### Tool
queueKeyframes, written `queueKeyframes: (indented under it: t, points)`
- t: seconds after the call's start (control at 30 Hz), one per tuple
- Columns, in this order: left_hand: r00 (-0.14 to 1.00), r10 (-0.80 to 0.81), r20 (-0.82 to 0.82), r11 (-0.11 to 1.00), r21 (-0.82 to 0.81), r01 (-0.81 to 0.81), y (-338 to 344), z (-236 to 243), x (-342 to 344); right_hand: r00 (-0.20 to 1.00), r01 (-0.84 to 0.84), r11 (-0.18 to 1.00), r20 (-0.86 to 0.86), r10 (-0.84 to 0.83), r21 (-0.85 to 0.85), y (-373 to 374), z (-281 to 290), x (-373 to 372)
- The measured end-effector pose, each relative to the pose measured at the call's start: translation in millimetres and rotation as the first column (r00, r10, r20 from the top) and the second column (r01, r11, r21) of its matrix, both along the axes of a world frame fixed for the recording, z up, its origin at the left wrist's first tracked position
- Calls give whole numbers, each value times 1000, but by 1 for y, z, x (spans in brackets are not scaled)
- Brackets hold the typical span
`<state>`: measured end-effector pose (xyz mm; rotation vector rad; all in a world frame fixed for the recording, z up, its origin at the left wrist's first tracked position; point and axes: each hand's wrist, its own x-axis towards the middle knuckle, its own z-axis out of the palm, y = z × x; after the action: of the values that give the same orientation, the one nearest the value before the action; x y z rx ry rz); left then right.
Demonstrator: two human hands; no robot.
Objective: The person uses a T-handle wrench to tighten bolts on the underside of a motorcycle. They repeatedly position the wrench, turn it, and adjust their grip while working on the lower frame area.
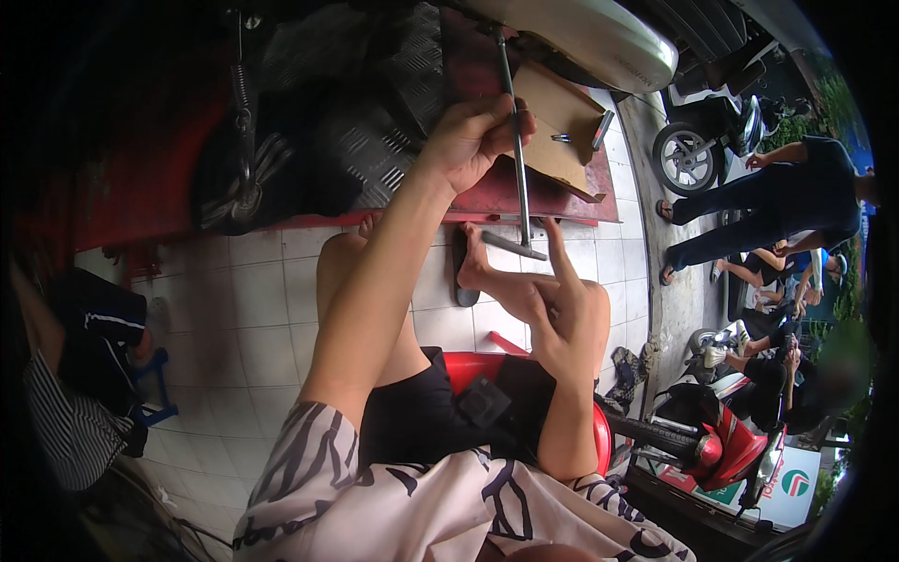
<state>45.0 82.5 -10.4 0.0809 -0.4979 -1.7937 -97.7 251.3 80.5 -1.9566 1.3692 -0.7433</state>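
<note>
Stretching across the far side, the red worktop (482,195) has a dark tread plate (417,70) at left. Right of that, the left hand (466,145) has its fingers clenched round the shaft of the T-wrench (521,178), which runs from the scooter (618,42) to its near crossbar (510,245); whether the far end is seated cannot be told. Further right lies cardboard (552,94) bearing a small metal piece (560,138). Nearer, the right hand (567,323) grasps nothing, index finger extended just beside the crossbar; contact is unclear. Good turning probably calls for a straight, steadied shaft and pushes square to the crossbar's end.
</note>
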Motion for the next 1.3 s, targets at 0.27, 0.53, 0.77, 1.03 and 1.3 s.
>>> queueKeyframes:
  t: [0.27, 0.53, 0.77, 1.03, 1.3]
  points:
    - [999, -12, -34, 1000, 3, 13, -4, -1, 3, 987, -160, 987, -11, 160, 13, 4, 12, 7]
    - [999, 29, 26, 997, 69, -31, -4, 4, 0, 979, -187, 981, -79, 190, 42, -3, -23, -4]
    - [998, 62, 13, 995, 81, -63, -6, 0, 6, 997, 58, 995, 38, -61, 83, -11, 9, 1]
    - [996, 68, 58, 995, 74, -72, -8, -2, 5, 996, -85, 996, -34, 86, 28, -6, 18, 12]
    - [1000, 22, -7, 1000, -16, -23, -11, -3, 14, 939, -343, 932, 17, 343, 117, -9, -9, 2]
